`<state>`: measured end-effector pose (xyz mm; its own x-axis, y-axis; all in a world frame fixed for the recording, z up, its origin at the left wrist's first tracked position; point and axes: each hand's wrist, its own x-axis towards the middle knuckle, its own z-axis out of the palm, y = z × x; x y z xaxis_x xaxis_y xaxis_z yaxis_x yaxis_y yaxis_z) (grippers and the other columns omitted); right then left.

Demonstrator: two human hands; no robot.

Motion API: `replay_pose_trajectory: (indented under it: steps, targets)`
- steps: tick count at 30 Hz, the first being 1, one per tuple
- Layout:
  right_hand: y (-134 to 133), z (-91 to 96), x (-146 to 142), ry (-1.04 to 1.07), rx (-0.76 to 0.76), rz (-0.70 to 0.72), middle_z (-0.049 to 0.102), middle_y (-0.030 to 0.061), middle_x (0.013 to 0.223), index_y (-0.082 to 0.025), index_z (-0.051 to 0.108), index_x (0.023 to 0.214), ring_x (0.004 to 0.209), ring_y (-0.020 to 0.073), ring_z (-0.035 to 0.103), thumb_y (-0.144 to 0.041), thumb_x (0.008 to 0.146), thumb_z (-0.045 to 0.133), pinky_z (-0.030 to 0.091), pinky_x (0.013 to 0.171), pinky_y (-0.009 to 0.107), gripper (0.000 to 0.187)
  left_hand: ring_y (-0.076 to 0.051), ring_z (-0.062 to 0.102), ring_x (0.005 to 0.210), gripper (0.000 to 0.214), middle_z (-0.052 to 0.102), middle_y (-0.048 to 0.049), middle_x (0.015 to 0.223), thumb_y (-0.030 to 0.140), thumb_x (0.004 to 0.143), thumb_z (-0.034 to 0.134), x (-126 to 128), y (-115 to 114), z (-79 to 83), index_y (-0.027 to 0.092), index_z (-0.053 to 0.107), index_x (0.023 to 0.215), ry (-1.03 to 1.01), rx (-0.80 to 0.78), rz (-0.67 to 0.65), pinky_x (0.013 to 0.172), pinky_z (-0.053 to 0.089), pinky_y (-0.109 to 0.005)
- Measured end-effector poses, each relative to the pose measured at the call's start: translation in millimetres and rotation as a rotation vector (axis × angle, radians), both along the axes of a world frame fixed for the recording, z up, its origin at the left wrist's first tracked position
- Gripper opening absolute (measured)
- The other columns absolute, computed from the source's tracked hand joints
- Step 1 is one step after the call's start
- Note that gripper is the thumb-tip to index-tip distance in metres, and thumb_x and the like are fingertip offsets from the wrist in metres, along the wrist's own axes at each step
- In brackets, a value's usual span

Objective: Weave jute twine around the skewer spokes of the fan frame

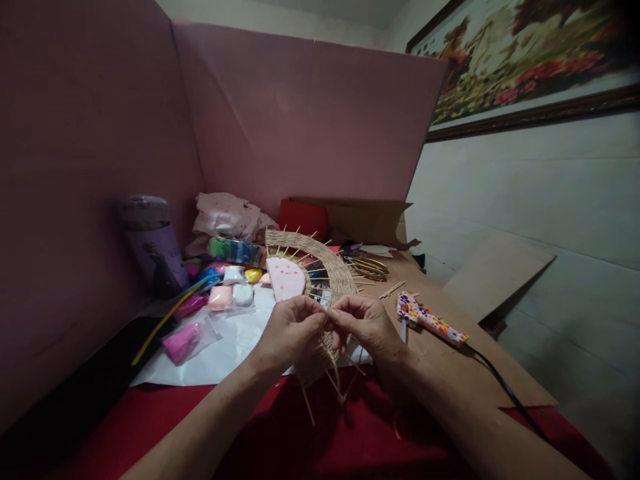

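A half-ring of woven twine (325, 261) on thin wooden sticks stands in front of me, curving round a white half-disc with red dots (287, 279). My left hand (299, 328) and my right hand (367, 327) meet at its near lower part. Both are closed, thumb and finger pinched on the twine, with the fingertips almost touching. A loose loop of twine (340, 393) hangs below my hands. Stick ends poke out from the weave's outer edge. My hands hide part of the weave.
At right, a flower-patterned glue gun (433, 320) with a black cord lies on cardboard (493, 373). Gold-handled scissors (369, 268) are behind. Clay packets (220, 298), a pink packet (183, 342) and a purple tumbler (157, 250) stand left. Red cloth (200, 427) covers the front.
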<state>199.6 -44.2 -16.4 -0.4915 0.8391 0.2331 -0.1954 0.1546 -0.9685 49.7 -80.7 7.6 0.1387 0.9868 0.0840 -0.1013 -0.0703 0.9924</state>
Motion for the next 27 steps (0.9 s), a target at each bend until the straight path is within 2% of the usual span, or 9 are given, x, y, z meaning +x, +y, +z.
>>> replay_pose_trajectory:
  steps: [7,11,17,20,24,27]
  targets:
    - [0.7,-1.8,0.0,0.013,0.056,0.022,0.062,-0.0018,0.053,-0.014,0.056,0.071,0.039,0.0085,0.056,-0.038,0.077,0.062,0.047,0.04,0.019,0.026,-0.002,0.033,0.03,0.027,0.048,0.0065,0.043,0.036,0.065,0.069,-4.1,2.5,-2.0,0.014,0.053,0.068,-0.079,-0.058,-0.084,0.032,0.018,-0.015]
    - [0.3,0.1,0.0,0.002,0.083,0.01,0.061,-0.0013,0.056,-0.014,0.057,0.075,0.044,0.0096,0.059,-0.038,0.08,0.059,0.048,0.042,0.02,0.025,-0.002,0.032,0.03,0.026,0.047,0.0069,0.042,0.036,0.066,0.067,-4.3,2.7,-1.4,0.014,0.054,0.068,-0.058,-0.049,-0.041,0.032,0.017,-0.015]
    - [-1.6,-1.3,-0.3,-0.049,0.105,-0.038,0.058,-0.0035,0.053,-0.015,0.056,0.071,0.041,0.0077,0.054,-0.036,0.078,0.062,0.046,0.041,0.019,0.023,-0.002,0.034,0.033,0.023,0.047,0.0072,0.042,0.03,0.063,0.069,-0.4,0.8,0.2,0.014,0.053,0.066,-0.003,-0.035,0.02,0.034,0.02,-0.015]
    - [-2.2,-0.9,0.2,-0.048,0.08,-0.014,0.058,-0.0033,0.054,-0.015,0.056,0.068,0.041,0.0073,0.054,-0.034,0.077,0.062,0.044,0.041,0.019,0.022,-0.002,0.033,0.032,0.026,0.049,0.0064,0.043,0.033,0.063,0.069,-2.5,1.4,-0.8,0.014,0.053,0.066,-0.023,-0.055,-0.054,0.033,0.018,-0.015]
    - [-2.3,0.8,1.5,0.008,0.01,0.087,0.062,-0.0013,0.06,-0.014,0.055,0.068,0.042,0.008,0.056,-0.03,0.077,0.061,0.044,0.042,0.019,0.019,-0.002,0.033,0.029,0.026,0.052,0.0044,0.045,0.035,0.064,0.069,-8.6,3.4,-1.7,0.014,0.053,0.07,-0.065,-0.085,-0.176,0.031,0.016,-0.016]
    - [-0.7,0.3,2.2,0.066,-0.052,0.15,0.063,-0.0004,0.062,-0.014,0.055,0.071,0.042,0.0083,0.056,-0.029,0.077,0.06,0.045,0.042,0.02,0.017,-0.002,0.033,0.029,0.025,0.054,0.0032,0.048,0.033,0.065,0.069,-11.6,4.7,-1.7,0.014,0.054,0.071,-0.096,-0.097,-0.215,0.031,0.015,-0.016]
